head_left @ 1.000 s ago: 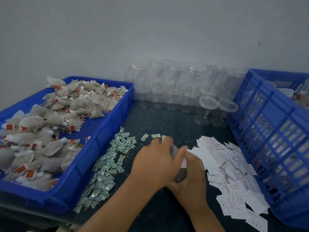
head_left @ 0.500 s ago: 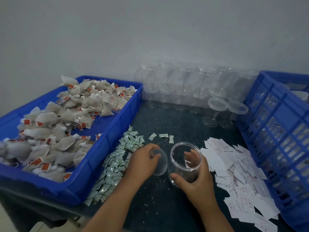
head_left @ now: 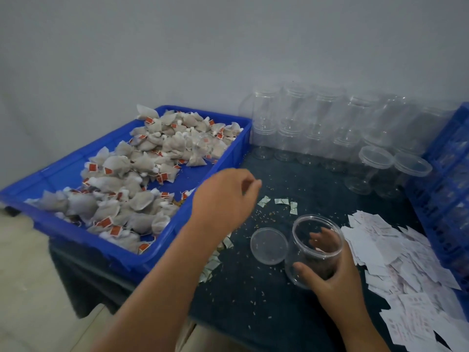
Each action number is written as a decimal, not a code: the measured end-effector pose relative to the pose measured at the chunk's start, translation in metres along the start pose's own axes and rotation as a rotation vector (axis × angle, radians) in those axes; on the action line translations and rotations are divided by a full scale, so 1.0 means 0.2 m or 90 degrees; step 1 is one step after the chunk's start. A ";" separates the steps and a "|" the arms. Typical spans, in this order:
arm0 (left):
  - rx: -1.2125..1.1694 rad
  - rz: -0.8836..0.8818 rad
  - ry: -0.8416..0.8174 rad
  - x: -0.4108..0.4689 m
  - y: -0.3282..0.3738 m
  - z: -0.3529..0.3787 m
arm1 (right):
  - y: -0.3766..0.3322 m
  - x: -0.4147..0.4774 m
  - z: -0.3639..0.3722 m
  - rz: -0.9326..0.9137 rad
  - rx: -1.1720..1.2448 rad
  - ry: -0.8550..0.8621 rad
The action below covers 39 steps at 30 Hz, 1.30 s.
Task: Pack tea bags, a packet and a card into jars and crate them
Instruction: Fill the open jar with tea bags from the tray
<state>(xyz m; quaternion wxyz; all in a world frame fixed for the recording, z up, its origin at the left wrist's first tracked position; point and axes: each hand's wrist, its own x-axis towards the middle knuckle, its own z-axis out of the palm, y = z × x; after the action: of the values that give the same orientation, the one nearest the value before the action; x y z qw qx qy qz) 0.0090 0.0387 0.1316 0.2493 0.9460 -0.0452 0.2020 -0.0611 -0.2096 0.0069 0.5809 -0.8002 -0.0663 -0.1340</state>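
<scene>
The left hand hangs in the air, palm down and knuckles up, its fingers loosely curled under with nothing showing between them. Its bare forearm stretches up from the lower left in one long diagonal, the wrist nearly straight. The right hand sits lower and closer in, wrapped round a clear jar: the thumb presses the near wall, and the fingers show through the plastic on the far side. The right forearm rises short and steep from the bottom edge. The two hands are apart.
</scene>
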 end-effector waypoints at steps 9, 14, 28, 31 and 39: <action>0.370 -0.170 -0.558 0.40 -0.50 -0.36 | 0.03 0.00 0.00 0.000 -0.032 -0.014; 0.404 -0.157 -0.681 0.30 -0.62 -0.18 | 0.01 0.01 0.01 0.009 -0.028 -0.002; 0.513 -0.238 -0.747 0.29 -0.62 -0.18 | -0.01 0.01 0.00 0.039 -0.019 0.009; 0.423 -0.280 -0.620 0.30 -0.64 -0.21 | -0.02 0.01 0.00 0.045 -0.010 0.024; 0.338 -0.226 -0.309 0.38 -0.51 -0.33 | -0.02 0.01 0.00 0.046 -0.002 0.018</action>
<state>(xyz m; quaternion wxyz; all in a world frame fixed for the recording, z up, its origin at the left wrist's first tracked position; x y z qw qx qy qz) 0.0739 0.1611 0.1677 0.0096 0.9909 0.1154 -0.0688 -0.0600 -0.2077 0.0104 0.5851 -0.8008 -0.0286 -0.1243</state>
